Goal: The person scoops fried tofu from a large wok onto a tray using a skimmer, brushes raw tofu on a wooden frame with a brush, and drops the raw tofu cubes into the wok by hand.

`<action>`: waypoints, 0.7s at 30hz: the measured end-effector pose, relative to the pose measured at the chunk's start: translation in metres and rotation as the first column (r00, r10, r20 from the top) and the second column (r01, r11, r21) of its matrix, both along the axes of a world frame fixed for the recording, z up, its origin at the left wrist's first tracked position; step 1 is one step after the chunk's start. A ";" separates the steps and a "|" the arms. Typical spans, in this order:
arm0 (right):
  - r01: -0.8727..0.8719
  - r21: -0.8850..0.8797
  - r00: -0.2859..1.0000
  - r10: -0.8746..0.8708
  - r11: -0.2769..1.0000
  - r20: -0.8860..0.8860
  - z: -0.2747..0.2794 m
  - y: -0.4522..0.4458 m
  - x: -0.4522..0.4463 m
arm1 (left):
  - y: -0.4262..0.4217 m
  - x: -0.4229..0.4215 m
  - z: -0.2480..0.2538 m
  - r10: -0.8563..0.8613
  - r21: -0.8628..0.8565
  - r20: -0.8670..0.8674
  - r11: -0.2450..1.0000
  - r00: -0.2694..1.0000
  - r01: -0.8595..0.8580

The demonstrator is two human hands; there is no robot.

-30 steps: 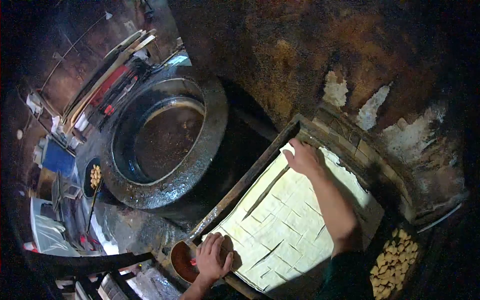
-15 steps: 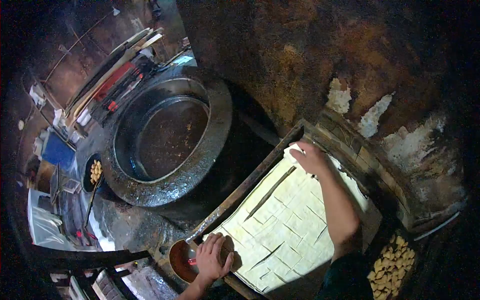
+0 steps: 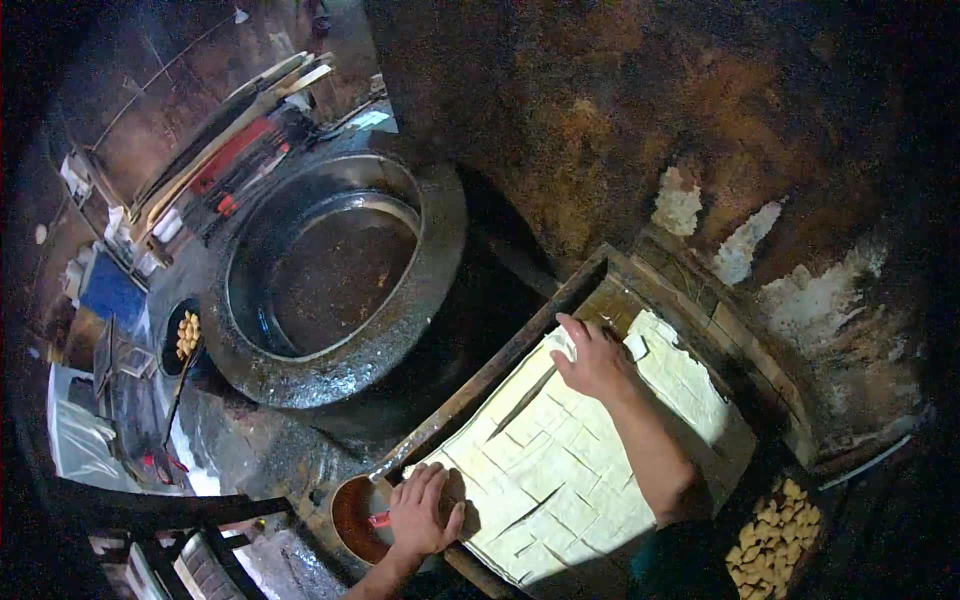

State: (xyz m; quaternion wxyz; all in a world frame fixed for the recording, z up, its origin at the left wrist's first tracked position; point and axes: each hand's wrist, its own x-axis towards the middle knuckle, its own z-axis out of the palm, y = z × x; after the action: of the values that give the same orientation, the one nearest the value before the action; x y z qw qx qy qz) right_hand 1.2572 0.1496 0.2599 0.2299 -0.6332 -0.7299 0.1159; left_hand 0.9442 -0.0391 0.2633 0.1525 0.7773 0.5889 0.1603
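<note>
A pale slab (image 3: 560, 460), scored into squares, lies in a wooden tray (image 3: 480, 385); whether it is tofu or dough I cannot tell. My right hand (image 3: 597, 362) is at the slab's far end, thumb and fingers closed around a pale piece (image 3: 560, 345) at its corner. Another small loose piece (image 3: 637, 347) lies just right of those fingers. My left hand (image 3: 425, 508) rests on the tray's near left corner, fingers stretched out and thumb apart. Beside it, a red handle (image 3: 379, 519) shows over a brown round bowl (image 3: 352, 520).
A large round pan (image 3: 345, 270) set in a dark stove rim stands left of the tray. Brown lumps (image 3: 775, 540) are heaped at the lower right, more lumps (image 3: 188, 335) sit in a dark ladle at left. A stained wall (image 3: 600, 120) rises behind.
My right hand has moved back toward the slab's corner, lower and slightly left. A bare strip of tray now shows at the far end. My left hand stays on the tray corner.
</note>
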 end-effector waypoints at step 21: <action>0.080 -0.415 0.978 -0.151 0.906 -0.141 0.013 -0.015 -0.028 | -0.003 0.001 0.005 0.009 0.003 0.021 1.000 1.000 -0.009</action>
State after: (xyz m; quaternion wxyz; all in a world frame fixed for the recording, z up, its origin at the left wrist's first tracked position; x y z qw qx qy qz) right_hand 1.2296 0.1344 0.2725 0.1608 -0.6972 -0.6286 0.3048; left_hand 0.9449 -0.0416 0.2687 0.1569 0.7731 0.5906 0.1701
